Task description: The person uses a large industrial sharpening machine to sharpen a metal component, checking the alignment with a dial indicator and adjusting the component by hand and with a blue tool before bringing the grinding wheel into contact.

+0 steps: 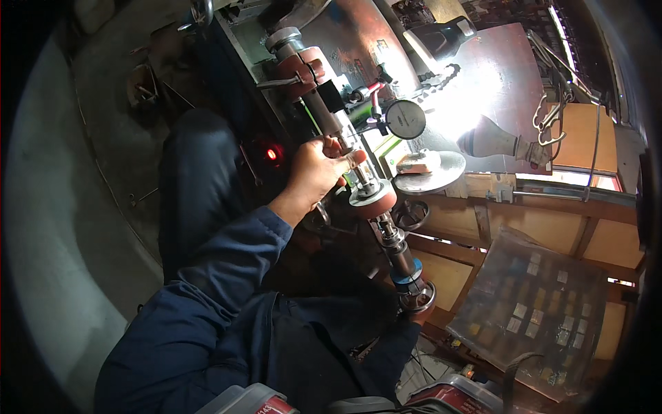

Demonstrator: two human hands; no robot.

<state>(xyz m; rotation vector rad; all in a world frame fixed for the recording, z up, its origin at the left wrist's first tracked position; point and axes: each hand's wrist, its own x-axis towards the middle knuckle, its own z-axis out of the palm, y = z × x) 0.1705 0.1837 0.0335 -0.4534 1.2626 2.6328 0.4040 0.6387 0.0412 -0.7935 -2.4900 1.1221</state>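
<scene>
Machine shaft (pixel 321 110) ran diagonally, far left to near right; left hand (pixel 317 172) lay against its middle; right hand (pixel 420 317) sat at the handwheel (pixel 431 298) at its near end; dial gauge (pixel 405 119) stood just right of the shaft, ahead of a round plate (pixel 441 181); a block (pixel 418 162) rested on that plate; lamp bulb (pixel 491 141) lay right of the gauge; covering sheet (pixel 500 255) lay near right, beyond the handwheel; indicator light (pixel 271 154) was left of the left hand.
</scene>
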